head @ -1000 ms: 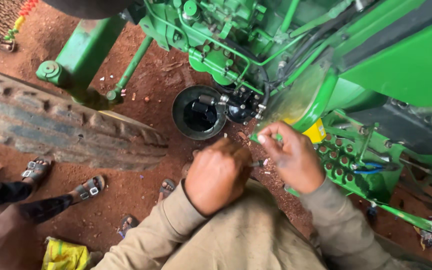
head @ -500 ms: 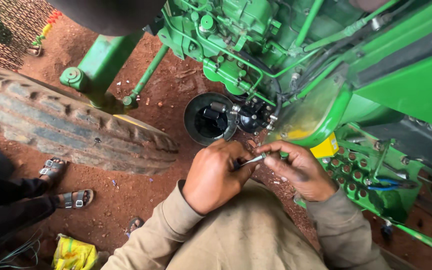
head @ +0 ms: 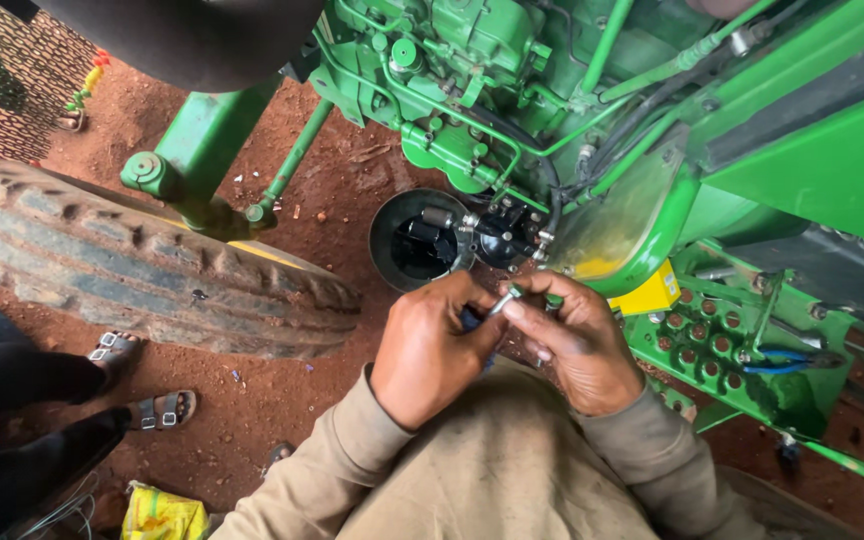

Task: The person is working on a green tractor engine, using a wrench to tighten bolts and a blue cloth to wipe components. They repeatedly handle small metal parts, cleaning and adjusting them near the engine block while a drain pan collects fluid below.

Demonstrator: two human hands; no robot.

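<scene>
- Here, the left hand (head: 432,350) and the right hand (head: 577,345) meet in front of the chest, fingertips touching, both pinched on a small metal bolt (head: 504,298).
- The bolt sits between the two thumbs, tilted, its bright end toward the engine; a dark blue bit shows just under the left thumb, too hidden to tell what it is.
- The right fingers also close on a small green piece (head: 554,300) just beside the bolt.
- Both sleeves are tan, and the lap below the hands is the same cloth.
- Just above the hands a black round pan (head: 384,235) rests on the red dirt, with dark parts lying in it.
- The green engine (head: 452,60) with its pipes fills the top of the view, and a yellow block (head: 647,292) sits near the right hand.
- A big worn tyre (head: 132,265) lies to the left, well apart from the hands.
- Another person's sandalled feet (head: 142,385) stand by the tyre, and a yellow bag (head: 162,515) lies at the bottom edge.
</scene>
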